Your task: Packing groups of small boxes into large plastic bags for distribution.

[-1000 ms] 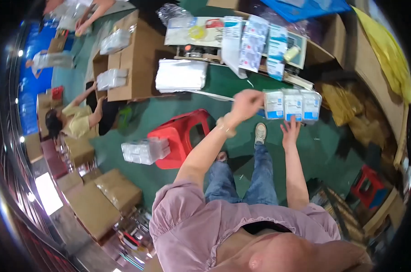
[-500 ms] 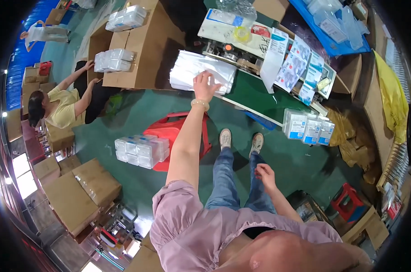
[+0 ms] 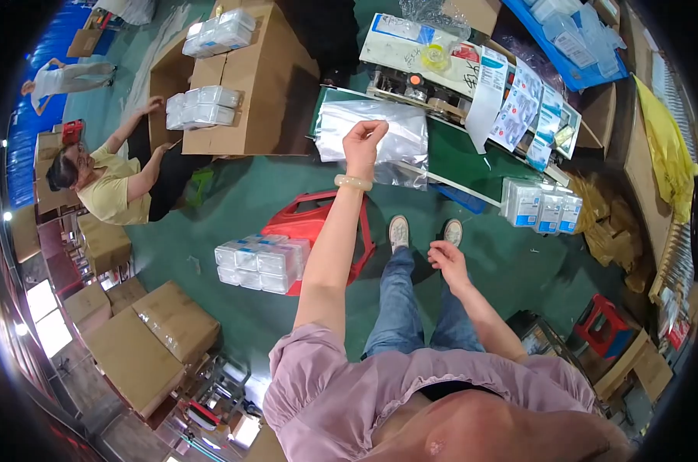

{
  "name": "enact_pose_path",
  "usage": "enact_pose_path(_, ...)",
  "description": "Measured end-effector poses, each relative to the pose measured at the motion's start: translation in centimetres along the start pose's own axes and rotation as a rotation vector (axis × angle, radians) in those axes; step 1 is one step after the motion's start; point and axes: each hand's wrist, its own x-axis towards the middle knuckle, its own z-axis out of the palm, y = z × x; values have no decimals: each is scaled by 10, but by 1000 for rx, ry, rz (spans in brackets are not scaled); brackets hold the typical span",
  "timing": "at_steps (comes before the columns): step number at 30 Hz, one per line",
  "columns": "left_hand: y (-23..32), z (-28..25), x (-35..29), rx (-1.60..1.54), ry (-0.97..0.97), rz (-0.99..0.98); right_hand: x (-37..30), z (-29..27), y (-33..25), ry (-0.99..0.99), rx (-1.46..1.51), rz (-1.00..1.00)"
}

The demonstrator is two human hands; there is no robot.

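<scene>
Near the top centre of the frame the left hand [image 3: 364, 138] is raised with fingers curled, pinching the edge of a stack of clear plastic bags [image 3: 379, 135] lying on the green counter [image 3: 472, 158]. The right hand [image 3: 447, 260] hangs loose and empty at centre, above the shoes. A red stool [image 3: 310, 223] stands just below the counter, with a pack of white boxes [image 3: 260, 262] beside it. At left, a seated person in yellow [image 3: 114, 189] reaches toward wrapped packs [image 3: 202, 106] on cardboard cartons [image 3: 249, 85].
</scene>
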Motion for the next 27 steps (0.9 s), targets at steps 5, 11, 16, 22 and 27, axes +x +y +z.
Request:
enact_pose_path(5, 46, 5, -15, -325, 26, 46, 51, 18, -27, 13, -59, -269)
enact_pose_path(11, 78, -22, -41, -414, 189, -37, 99, 47, -97, -53, 79, -472)
enact_pose_path(16, 80, -53, -63, -480, 263, -48, 92, 64, -134, -283, 62, -445)
enact_pose_path(22, 95, -59, -82, -223, 398, 155, 64, 71, -127, -118, -152, -383)
enact_pose_path(27, 81, -18, -183, 406, 6, 41, 15, 63, -143, -110, -91, -455)
